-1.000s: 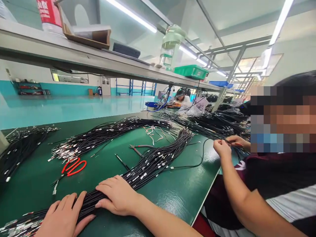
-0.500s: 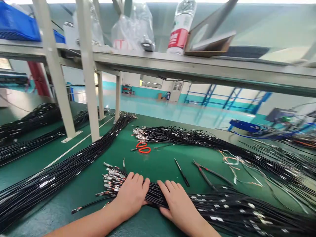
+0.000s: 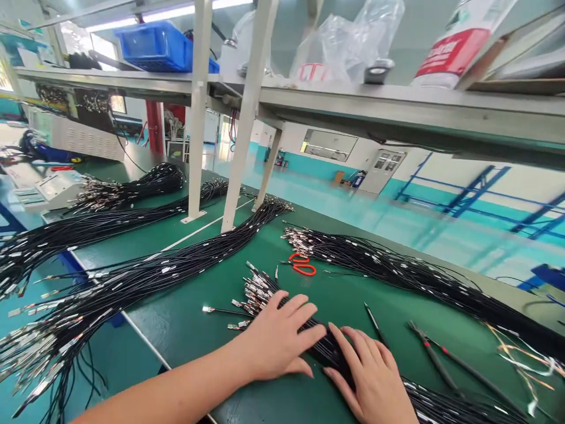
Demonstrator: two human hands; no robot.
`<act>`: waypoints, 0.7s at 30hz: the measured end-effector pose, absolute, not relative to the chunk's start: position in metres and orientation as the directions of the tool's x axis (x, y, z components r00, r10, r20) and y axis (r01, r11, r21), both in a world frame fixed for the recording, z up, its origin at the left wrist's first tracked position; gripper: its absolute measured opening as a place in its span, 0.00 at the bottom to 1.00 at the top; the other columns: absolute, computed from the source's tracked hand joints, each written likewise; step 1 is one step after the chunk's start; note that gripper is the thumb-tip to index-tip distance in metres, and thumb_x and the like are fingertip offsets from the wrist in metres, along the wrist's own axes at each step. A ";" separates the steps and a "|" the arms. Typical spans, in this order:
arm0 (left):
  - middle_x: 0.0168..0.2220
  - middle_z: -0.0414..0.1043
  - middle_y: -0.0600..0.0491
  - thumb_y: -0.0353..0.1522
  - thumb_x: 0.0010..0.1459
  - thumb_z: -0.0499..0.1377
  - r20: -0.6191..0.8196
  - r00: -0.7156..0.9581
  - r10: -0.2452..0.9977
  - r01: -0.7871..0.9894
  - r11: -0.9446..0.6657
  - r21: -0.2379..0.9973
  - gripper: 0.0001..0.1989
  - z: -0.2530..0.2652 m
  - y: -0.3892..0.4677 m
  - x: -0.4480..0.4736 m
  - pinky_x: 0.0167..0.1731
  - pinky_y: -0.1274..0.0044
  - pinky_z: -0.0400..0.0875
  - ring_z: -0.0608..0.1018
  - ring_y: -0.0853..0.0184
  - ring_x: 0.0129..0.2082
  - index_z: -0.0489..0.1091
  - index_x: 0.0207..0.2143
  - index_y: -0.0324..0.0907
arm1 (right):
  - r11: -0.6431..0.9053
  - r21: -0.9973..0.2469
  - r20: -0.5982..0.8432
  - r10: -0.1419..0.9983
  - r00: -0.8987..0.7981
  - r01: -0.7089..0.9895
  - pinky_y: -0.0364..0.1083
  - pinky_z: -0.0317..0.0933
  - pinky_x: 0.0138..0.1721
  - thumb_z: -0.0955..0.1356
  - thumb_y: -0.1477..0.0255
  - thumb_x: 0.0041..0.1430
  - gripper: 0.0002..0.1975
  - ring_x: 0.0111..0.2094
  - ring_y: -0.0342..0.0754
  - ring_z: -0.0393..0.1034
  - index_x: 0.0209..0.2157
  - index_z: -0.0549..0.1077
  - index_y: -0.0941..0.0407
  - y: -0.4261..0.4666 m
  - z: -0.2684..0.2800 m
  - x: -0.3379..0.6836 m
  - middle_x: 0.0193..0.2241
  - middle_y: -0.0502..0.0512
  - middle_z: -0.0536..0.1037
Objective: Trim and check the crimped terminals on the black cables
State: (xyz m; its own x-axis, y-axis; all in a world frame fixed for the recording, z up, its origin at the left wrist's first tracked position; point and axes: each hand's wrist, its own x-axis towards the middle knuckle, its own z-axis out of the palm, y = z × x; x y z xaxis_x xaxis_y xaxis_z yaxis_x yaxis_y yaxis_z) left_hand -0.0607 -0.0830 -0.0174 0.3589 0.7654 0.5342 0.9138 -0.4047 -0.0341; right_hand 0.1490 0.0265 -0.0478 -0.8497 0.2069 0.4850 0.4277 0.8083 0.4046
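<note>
A bundle of thin black cables (image 3: 324, 348) lies across the green table in front of me, its metal-tipped ends (image 3: 257, 290) fanned out at the left. My left hand (image 3: 282, 338) rests over the bundle just behind those ends, fingers spread and thumb apart. Farther along, my right hand (image 3: 371, 368) is closed round the same bundle, with fingers on the far side and thumb on the near side. Beyond the hands lie red-handled scissors (image 3: 302, 266), a black pen (image 3: 374, 321) and long-handled pliers (image 3: 441, 356).
Another cable bundle (image 3: 379, 259) lies behind the tools, and a long one (image 3: 176, 265) runs along the left, its ends hanging past the table edge. Metal posts (image 3: 247, 129) carry a shelf (image 3: 353, 103) with a blue bin (image 3: 154, 47), plastic bags and a bottle (image 3: 459, 53).
My view has swung left, showing more of the left-hand bundles. My left hand's fingers have spread and loosened from the cables; the right hand stays round the bundle.
</note>
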 end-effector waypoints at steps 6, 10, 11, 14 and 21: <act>0.40 0.69 0.49 0.32 0.55 0.52 0.433 -0.310 0.846 0.915 0.142 0.379 0.10 -0.043 -0.163 -0.151 0.42 0.67 0.64 0.70 0.61 0.41 0.68 0.39 0.42 | 0.904 0.241 0.556 0.169 -0.814 0.353 0.53 0.53 0.42 0.61 0.71 0.57 0.13 0.41 0.52 0.61 0.45 0.65 0.58 0.000 -0.034 0.136 0.38 0.60 0.70; 0.35 0.70 0.52 0.31 0.55 0.49 0.289 -0.258 0.922 0.872 0.093 0.481 0.10 -0.052 -0.168 -0.182 0.39 0.73 0.67 0.72 0.66 0.37 0.70 0.35 0.44 | 0.959 0.108 0.453 0.186 -0.872 0.261 0.47 0.54 0.34 0.57 0.79 0.59 0.10 0.32 0.47 0.61 0.37 0.68 0.58 -0.030 -0.029 0.105 0.31 0.56 0.70; 0.33 0.70 0.53 0.30 0.56 0.48 0.268 -0.228 0.936 0.872 0.073 0.484 0.11 -0.050 -0.164 -0.183 0.38 0.74 0.67 0.72 0.67 0.35 0.70 0.34 0.44 | 0.964 0.105 0.414 0.180 -0.892 0.243 0.47 0.53 0.34 0.58 0.80 0.58 0.10 0.32 0.47 0.60 0.37 0.68 0.58 -0.036 -0.029 0.094 0.31 0.56 0.70; 0.30 0.69 0.53 0.30 0.56 0.47 0.264 -0.212 0.941 0.872 0.060 0.487 0.13 -0.041 -0.144 -0.183 0.35 0.76 0.66 0.72 0.68 0.32 0.71 0.30 0.42 | 0.943 0.150 0.338 0.234 -0.911 0.298 0.48 0.53 0.33 0.60 0.80 0.55 0.07 0.32 0.48 0.59 0.35 0.67 0.58 -0.045 -0.037 0.063 0.32 0.55 0.69; 0.27 0.69 0.52 0.27 0.52 0.48 0.258 -0.210 0.943 0.887 0.072 0.456 0.12 -0.037 -0.096 -0.193 0.33 0.73 0.66 0.72 0.66 0.29 0.71 0.23 0.41 | 0.936 0.033 0.315 0.323 -0.892 0.351 0.46 0.52 0.32 0.58 0.83 0.54 0.09 0.29 0.47 0.57 0.27 0.63 0.57 -0.043 -0.048 0.050 0.27 0.53 0.66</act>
